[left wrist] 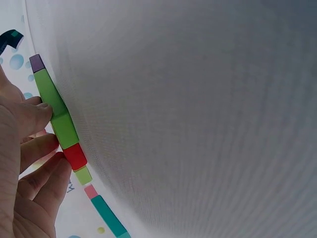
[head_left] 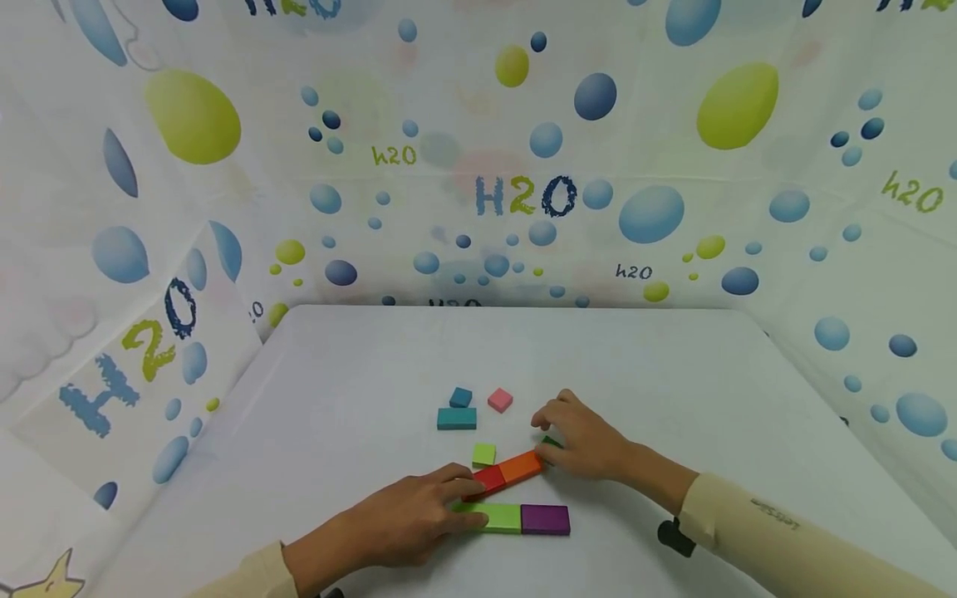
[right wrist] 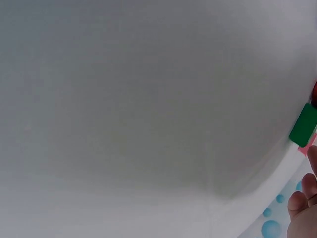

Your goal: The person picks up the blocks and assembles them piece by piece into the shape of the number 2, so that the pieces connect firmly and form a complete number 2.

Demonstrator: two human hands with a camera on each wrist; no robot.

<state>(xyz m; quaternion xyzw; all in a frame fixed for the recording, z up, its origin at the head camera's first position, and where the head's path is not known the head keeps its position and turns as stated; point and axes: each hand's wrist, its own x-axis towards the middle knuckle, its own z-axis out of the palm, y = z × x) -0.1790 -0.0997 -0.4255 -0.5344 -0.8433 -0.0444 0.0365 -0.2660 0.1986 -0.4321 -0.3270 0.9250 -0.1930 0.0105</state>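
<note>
In the head view my left hand (head_left: 407,519) rests its fingertips on a red block (head_left: 489,479), with the thumb on a light green block (head_left: 503,518). A purple block (head_left: 545,520) adjoins the light green one on the right. The red block touches an orange block (head_left: 521,468), forming a slanted row. At this row's upper end, my right hand (head_left: 586,436) has its thumb against a dark green block (head_left: 552,443), mostly covered by the hand; its other fingers are spread above. The right wrist view shows this dark green block (right wrist: 304,125) beside the fingertips.
Behind the hands lie a small light green block (head_left: 483,454), a teal block (head_left: 457,419), a small blue block (head_left: 460,397) and a pink block (head_left: 500,399). The white table (head_left: 359,357) ends at a patterned curtain (head_left: 449,124).
</note>
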